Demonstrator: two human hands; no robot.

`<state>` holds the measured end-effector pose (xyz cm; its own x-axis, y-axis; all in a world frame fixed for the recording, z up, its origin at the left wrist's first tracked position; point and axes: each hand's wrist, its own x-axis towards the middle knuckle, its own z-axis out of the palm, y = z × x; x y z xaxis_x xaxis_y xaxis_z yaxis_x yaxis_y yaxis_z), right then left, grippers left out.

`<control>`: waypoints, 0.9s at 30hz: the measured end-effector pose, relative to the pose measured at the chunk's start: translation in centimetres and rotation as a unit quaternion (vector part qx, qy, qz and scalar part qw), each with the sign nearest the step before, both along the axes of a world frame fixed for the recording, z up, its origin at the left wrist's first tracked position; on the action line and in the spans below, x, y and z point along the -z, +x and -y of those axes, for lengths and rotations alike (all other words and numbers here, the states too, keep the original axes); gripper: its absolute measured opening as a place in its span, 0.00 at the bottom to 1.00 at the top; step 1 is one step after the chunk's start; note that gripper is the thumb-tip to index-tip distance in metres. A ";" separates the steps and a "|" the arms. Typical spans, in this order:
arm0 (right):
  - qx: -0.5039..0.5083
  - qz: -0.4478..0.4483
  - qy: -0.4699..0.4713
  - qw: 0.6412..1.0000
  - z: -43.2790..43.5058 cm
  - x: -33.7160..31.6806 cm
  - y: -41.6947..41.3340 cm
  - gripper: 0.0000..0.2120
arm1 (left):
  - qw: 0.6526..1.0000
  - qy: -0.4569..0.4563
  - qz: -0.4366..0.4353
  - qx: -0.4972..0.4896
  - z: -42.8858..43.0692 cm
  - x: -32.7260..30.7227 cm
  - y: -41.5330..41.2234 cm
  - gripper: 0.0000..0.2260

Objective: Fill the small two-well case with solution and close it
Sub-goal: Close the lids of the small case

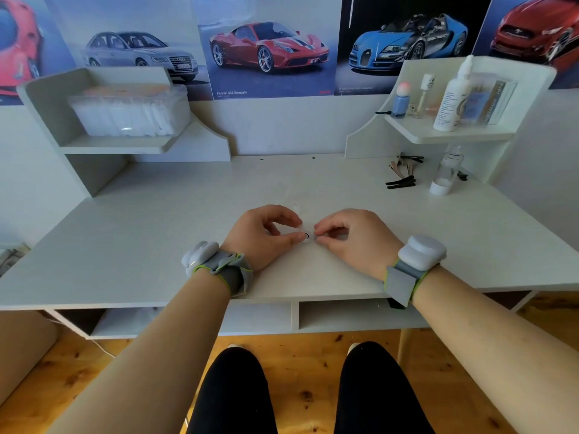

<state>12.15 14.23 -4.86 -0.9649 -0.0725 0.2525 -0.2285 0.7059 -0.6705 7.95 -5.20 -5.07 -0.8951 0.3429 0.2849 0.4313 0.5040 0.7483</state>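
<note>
The small white two-well case (305, 235) lies on the desk (156, 233) between my hands, mostly covered by fingers; a dark ring shows on its visible part. My left hand (263, 234) pinches its left side between thumb and fingers. My right hand (351, 238) pinches its right end with curled fingers. A small translucent cap-like piece (294, 209) lies just behind the left hand. A tall white solution bottle (451, 98) stands on the right shelf, and a smaller clear bottle (446, 175) stands upside down on its white cap on the desk at the right.
Dark hair clips (402, 180) lie near the clear bottle. The right shelf also holds a blue nail-polish bottle (399, 103) and a box (488, 101). A clear plastic container (128, 109) sits on the left shelf. Car posters cover the wall.
</note>
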 end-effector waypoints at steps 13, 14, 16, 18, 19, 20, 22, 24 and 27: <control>-0.032 0.011 -0.007 0.999 -0.2 0.0 -0.2 0.06 | 0.999 -0.051 0.002 -0.003 -0.1 0.1 0.1 0.06; -0.034 0.009 -0.008 0.999 -0.3 0.0 -0.3 0.06 | 0.998 -0.057 0.001 -0.002 -0.1 0.0 0.1 0.05; -0.039 0.006 -0.012 0.999 -0.3 0.2 -0.3 0.08 | 0.998 -0.067 -0.001 -0.002 -0.1 0.0 0.1 0.05; -0.042 0.005 -0.025 0.999 -0.3 0.3 -0.4 0.10 | 0.998 -0.064 -0.001 -0.003 -0.1 0.0 0.2 0.04; -0.043 0.005 -0.032 0.999 -0.2 0.3 -0.4 0.11 | 0.998 -0.062 0.000 -0.006 -0.1 0.0 0.2 0.04; -0.045 0.004 -0.036 0.998 -0.2 0.4 -0.4 0.11 | 0.998 -0.062 0.002 -0.010 -0.1 0.0 0.2 0.04; -0.046 0.004 -0.038 0.998 -0.2 0.4 -0.5 0.11 | 0.997 -0.073 0.005 -0.017 -0.1 0.0 0.3 0.05; -0.046 0.004 -0.039 0.998 -0.3 0.4 -0.5 0.11 | 0.996 -0.085 0.007 -0.020 -0.2 0.0 0.4 0.05; -0.044 0.006 -0.038 0.998 -0.4 0.5 -0.5 0.11 | 0.996 -0.090 0.011 -0.023 -0.3 -0.1 0.5 0.05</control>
<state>11.65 14.59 -5.33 -0.9587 -0.1390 0.2481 -0.2788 0.6302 -0.7246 8.48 -4.89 -4.93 -0.9164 0.3458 0.2016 0.3889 0.6500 0.6529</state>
